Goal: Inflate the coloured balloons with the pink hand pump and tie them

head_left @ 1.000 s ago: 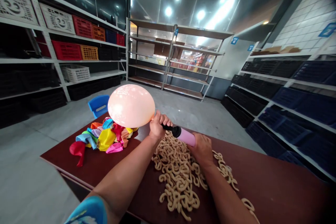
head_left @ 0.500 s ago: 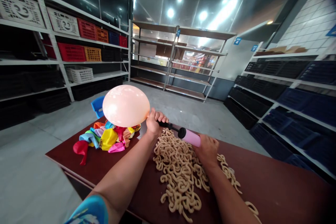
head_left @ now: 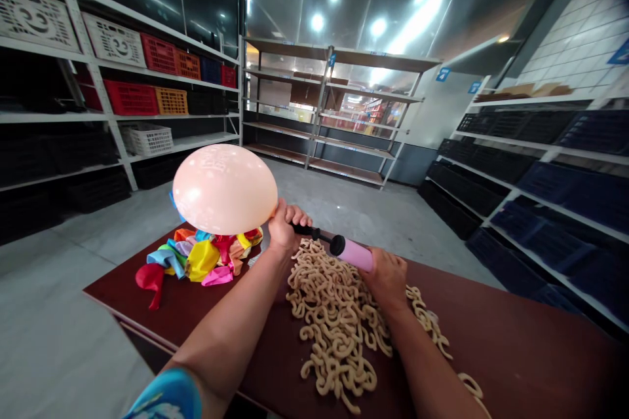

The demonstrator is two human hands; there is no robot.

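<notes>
A peach balloon [head_left: 225, 189], inflated, sits on the black nozzle end of a pink hand pump [head_left: 350, 252]. My left hand [head_left: 287, 226] is closed around the balloon's neck and the nozzle. My right hand [head_left: 388, 277] grips the pink pump body, with the black rod showing between the two hands. Both hands hover over a dark red table [head_left: 515, 347]. Below them lies a heap of tan curly plastic chain links [head_left: 334, 321].
A pile of limp coloured balloons [head_left: 196, 258] lies on the table's left part, under the inflated one. A blue chair is partly hidden behind the balloon. Shelves with crates [head_left: 132, 98] line the left wall, dark bins [head_left: 550, 177] the right. Grey floor surrounds the table.
The balloon has grown larger and shifted left and up. My right hand first drew the pump body back to the right, then moved it slightly toward the left hand.
</notes>
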